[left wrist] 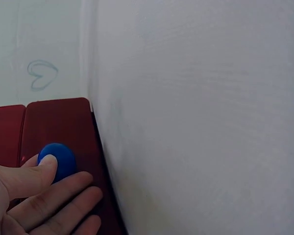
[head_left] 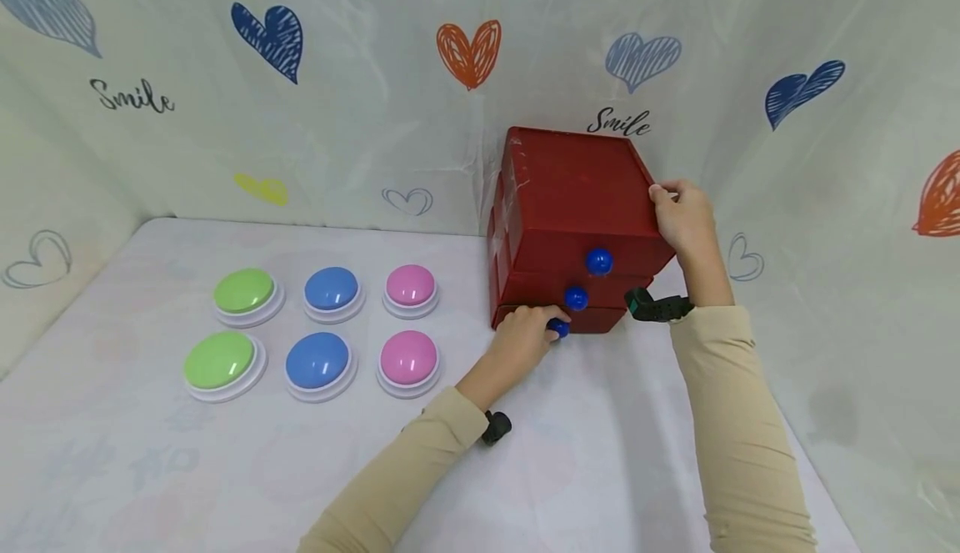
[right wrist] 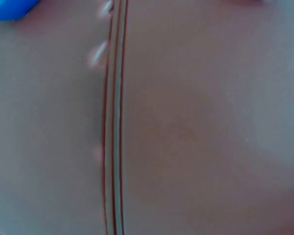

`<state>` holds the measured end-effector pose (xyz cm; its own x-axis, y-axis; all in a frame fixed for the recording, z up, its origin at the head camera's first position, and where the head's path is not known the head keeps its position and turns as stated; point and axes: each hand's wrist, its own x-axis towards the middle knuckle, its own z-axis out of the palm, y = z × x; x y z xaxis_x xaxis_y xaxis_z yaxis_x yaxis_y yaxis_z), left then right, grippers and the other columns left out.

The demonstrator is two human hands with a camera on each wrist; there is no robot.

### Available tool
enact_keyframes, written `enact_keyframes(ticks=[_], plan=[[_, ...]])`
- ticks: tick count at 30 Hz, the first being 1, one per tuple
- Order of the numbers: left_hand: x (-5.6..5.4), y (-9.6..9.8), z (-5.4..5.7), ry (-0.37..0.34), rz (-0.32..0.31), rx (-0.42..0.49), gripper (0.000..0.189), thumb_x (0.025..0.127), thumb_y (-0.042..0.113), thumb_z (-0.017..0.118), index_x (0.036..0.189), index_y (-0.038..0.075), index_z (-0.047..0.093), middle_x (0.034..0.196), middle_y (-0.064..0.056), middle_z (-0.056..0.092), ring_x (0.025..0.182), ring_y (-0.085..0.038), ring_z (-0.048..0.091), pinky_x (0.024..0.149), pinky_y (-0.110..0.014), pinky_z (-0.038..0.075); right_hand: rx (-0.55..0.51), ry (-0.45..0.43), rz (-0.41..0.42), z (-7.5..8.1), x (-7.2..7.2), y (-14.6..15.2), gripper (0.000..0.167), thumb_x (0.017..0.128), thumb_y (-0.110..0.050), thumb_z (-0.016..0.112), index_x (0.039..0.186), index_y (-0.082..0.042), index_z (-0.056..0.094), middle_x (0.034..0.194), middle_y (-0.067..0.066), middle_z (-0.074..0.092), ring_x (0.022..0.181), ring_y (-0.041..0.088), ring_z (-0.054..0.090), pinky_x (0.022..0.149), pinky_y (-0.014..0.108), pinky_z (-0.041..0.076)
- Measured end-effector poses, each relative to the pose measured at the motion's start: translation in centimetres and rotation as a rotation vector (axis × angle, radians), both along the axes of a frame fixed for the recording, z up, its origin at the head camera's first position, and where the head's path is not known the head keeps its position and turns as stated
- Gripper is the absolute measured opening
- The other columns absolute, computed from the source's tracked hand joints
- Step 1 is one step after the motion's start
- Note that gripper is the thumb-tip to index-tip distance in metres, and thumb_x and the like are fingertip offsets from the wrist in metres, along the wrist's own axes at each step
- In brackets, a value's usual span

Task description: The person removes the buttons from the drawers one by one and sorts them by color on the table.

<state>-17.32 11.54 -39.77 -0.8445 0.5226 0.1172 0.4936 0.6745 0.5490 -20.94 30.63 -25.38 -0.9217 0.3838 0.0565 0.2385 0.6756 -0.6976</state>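
A red drawer cabinet (head_left: pixel 585 178) stands against the back wall, three drawers high with a round blue knob on each front. My left hand (head_left: pixel 521 340) is at the lowest drawer, thumb and index finger pinching its blue knob (left wrist: pixel 63 159). In the left wrist view the other fingers spread below the knob, close over the red front (left wrist: pixel 59 120). My right hand (head_left: pixel 684 215) grips the cabinet's top right edge, fingertips on the rim. The right wrist view looks closely at red panels (right wrist: pixel 196 122) split by a seam, with part of a blue knob (right wrist: pixel 10 7) in the corner.
Left of the cabinet, two rows of dome buttons sit on white bases: green (head_left: pixel 243 290), blue (head_left: pixel 318 359) and pink (head_left: pixel 408 357). A white cloth covers the table (head_left: pixel 562 470). Behind hangs a pale curtain (head_left: pixel 375 103) printed with hearts.
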Motion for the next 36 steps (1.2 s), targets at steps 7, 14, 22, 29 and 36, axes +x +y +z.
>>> enact_keyframes(ticks=[7, 14, 22, 29, 36], plan=[[-0.3, 0.1, -0.1, -0.031, 0.003, 0.014, 0.028, 0.089, 0.018, 0.062, 0.116, 0.022, 0.065, 0.105, 0.0, 0.07, 0.083, -0.015, 0.066, 0.063, -0.021, 0.051, 0.022, 0.002, -0.008, 0.0, -0.2, 0.0, 0.054, 0.099, -0.038, 0.029, 0.138, -0.002, 0.04, 0.118, 0.023, 0.05, 0.098, 0.031, 0.053, 0.08, 0.039, 0.046], [-0.5, 0.4, -0.4, -0.025, 0.01, 0.011, 0.028, 0.09, 0.019, 0.061, 0.117, 0.023, 0.065, 0.106, 0.0, 0.07, 0.081, -0.015, 0.066, 0.063, -0.021, 0.051, 0.044, -0.001, -0.007, -0.1, -0.4, 0.2, 0.054, 0.099, -0.037, 0.03, 0.137, -0.001, 0.041, 0.118, 0.024, 0.051, 0.099, 0.034, 0.054, 0.083, 0.045, 0.047], [-0.3, 0.6, -0.9, 0.066, 0.022, 0.01, 0.028, 0.089, 0.023, 0.061, 0.117, 0.025, 0.065, 0.101, 0.001, 0.071, 0.074, -0.014, 0.066, 0.055, -0.018, 0.048, 0.071, 0.005, -0.003, -0.1, -0.5, 0.5, 0.053, 0.099, -0.037, 0.028, 0.136, 0.0, 0.042, 0.119, 0.025, 0.05, 0.101, 0.035, 0.052, 0.082, 0.045, 0.045], [-0.1, 0.1, -0.5, 0.056, 0.012, -0.052, 0.031, 0.091, 0.025, 0.059, 0.122, 0.027, 0.061, 0.099, 0.001, 0.071, 0.073, -0.012, 0.063, 0.054, -0.017, 0.045, 0.041, -0.003, 0.054, 0.1, -0.5, 0.3, 0.055, 0.099, -0.036, 0.027, 0.137, 0.001, 0.04, 0.123, 0.026, 0.048, 0.104, 0.036, 0.051, 0.088, 0.049, 0.045], [1.0, -2.0, 0.8, 0.074, -0.073, -0.055, 0.034, 0.092, 0.022, 0.058, 0.126, 0.022, 0.059, 0.097, 0.0, 0.07, 0.082, -0.013, 0.063, 0.065, -0.02, 0.051, 0.015, -0.02, 0.186, 0.3, 1.5, 0.8, 0.058, 0.1, -0.038, 0.024, 0.144, 0.0, 0.028, 0.132, 0.029, 0.043, 0.114, 0.042, 0.047, 0.097, 0.06, 0.038]])
